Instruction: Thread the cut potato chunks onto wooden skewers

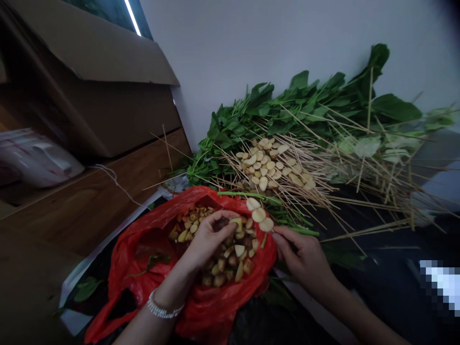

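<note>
Head view: a big cardboard box (108, 62) fills the upper left above a wooden surface (89, 206). Against the pale wall lies a broad heap of leafy greens (305, 100), and a loose spread of bamboo skewers (359, 191) rests on and in front of it. An open red plastic bag (201, 306) sits nearest the person, holding cut potato chunks (223, 270). Beyond the bag, skewered potato slices (269, 165) are piled on the sticks. The left hand (206, 239) reaches into the bag, its fingers curled closed around a dark piece (221, 223) on top of the chunks. The right hand (302, 256), just beside the bag's right edge, pinches the lower end of a three-slice skewer (259, 214), which slants up and to the left over the bag's rim; its stick is hard to make out. A beaded bracelet (161, 310) circles the left wrist.
</note>
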{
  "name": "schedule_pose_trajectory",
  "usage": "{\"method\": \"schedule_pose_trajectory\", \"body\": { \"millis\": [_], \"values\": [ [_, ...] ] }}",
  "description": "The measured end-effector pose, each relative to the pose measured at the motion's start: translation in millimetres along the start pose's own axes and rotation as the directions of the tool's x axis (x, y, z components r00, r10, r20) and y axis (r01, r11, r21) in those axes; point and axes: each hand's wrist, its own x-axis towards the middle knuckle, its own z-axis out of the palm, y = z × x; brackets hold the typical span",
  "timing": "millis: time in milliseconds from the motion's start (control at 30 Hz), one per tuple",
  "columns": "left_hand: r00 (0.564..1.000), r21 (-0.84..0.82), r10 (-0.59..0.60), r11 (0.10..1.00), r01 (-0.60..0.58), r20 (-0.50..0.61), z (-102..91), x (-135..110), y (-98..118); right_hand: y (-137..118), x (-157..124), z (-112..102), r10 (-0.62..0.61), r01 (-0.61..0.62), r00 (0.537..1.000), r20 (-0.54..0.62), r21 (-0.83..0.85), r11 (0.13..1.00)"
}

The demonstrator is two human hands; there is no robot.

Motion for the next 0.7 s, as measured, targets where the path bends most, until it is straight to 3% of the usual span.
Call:
{"method": "schedule_pose_trajectory", "body": {
  "millis": [100, 167, 433, 567, 700],
  "values": [
    [0.992, -0.263, -0.123, 0.957, 0.121, 0.009, -3.1, 2.2, -0.6, -0.3, -0.1, -0.2, 0.004, -0.004, 1.000, -0.002, 0.002, 1.000],
    [0.986, -0.352, -0.166, 0.921, 0.167, 0.032, -3.6, 2.3, 0.2, -0.6, -0.2, -0.2, 0.005, -0.005, 1.000, -0.001, 0.012, 1.000],
    [0.991, -0.441, -0.124, 0.893, 0.094, -0.040, -4.6, 4.0, 3.7, -4.5, -0.8, -0.2, 0.008, -0.009, 1.000, 0.026, 0.042, 0.999],
    [0.981, -0.353, -0.124, 0.933, 0.065, -0.147, -6.8, 6.2, 4.3, -5.1, -0.8, 0.3, 0.014, -0.015, 1.000, 0.015, 0.043, 0.999],
    [0.936, -0.037, 0.013, 0.999, -0.028, -0.352, -16.4, 10.0, 0.9, -4.5, -0.6, 0.5, 0.008, -0.008, 1.000, 0.021, 0.042, 0.999]
  ]
}}
